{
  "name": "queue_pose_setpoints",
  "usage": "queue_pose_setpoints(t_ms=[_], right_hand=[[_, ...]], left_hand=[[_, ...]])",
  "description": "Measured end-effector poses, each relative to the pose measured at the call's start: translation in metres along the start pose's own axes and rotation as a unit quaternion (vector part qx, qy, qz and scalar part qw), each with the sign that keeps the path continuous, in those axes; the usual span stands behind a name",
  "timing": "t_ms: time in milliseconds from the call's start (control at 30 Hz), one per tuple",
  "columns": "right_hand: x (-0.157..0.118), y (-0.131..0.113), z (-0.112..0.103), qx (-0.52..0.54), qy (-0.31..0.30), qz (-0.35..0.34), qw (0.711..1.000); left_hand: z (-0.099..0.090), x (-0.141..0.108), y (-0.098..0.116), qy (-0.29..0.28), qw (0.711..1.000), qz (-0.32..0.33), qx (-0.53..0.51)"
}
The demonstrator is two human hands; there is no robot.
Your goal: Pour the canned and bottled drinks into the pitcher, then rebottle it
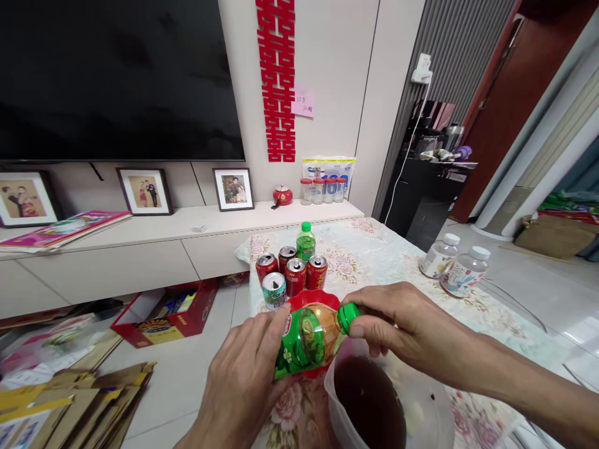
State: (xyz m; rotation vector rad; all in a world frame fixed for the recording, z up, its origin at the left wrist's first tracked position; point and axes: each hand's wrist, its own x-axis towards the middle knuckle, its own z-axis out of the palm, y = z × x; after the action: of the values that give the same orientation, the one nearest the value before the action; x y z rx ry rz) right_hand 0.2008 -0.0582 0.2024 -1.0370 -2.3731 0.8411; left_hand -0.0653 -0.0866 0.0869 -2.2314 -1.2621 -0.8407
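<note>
My left hand [241, 374] is wrapped round the body of a green-labelled plastic bottle [311, 337], which lies tilted nearly sideways. The fingers of my right hand [393, 318] pinch its green cap [347, 317]. Amber liquid shows inside the bottle. Beneath it is a red scalloped dish [314, 298], partly hidden. A translucent pitcher [337, 408] of dark brown liquid stands in front, below my right hand. Just beyond the dish stand several red cans [296, 279], a teal and white can [274, 292] and another green-capped bottle [306, 243].
A floral cloth covers the table [346, 262]. Two white-capped jars [463, 271] stand at its right side. Behind is a white cabinet [187, 234] with photo frames and red-lidded jars [318, 190]. A red box [166, 315] and flattened cardboard [88, 405] lie on the floor at left.
</note>
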Motion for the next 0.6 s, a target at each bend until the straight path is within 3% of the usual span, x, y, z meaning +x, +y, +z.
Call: queue_pose_setpoints(t_ms=[133,267,367,433,500,600], right_hand=[[-0.006,0.001,0.000,-0.079,0.042,-0.114,0.989],[-0.012,0.016,0.002,-0.171,0.043,-0.206,0.963],[-0.012,0.021,0.004,-0.124,0.058,-0.239,0.961],[-0.010,0.016,0.005,-0.040,0.051,-0.193,0.979],[-0.009,0.008,0.005,0.017,0.031,-0.104,0.994],[-0.012,0.002,0.005,0.037,0.013,-0.027,0.999]], left_hand=[[-0.001,0.000,-0.004,-0.023,0.999,-0.005,-0.022],[-0.001,0.002,-0.011,-0.053,0.997,0.000,-0.055],[0.000,0.003,-0.013,-0.050,0.997,0.012,-0.064],[0.000,0.003,-0.013,-0.051,0.997,0.012,-0.057],[0.000,0.003,-0.013,-0.057,0.997,0.013,-0.051],[0.000,0.004,-0.013,-0.062,0.997,0.013,-0.054]])
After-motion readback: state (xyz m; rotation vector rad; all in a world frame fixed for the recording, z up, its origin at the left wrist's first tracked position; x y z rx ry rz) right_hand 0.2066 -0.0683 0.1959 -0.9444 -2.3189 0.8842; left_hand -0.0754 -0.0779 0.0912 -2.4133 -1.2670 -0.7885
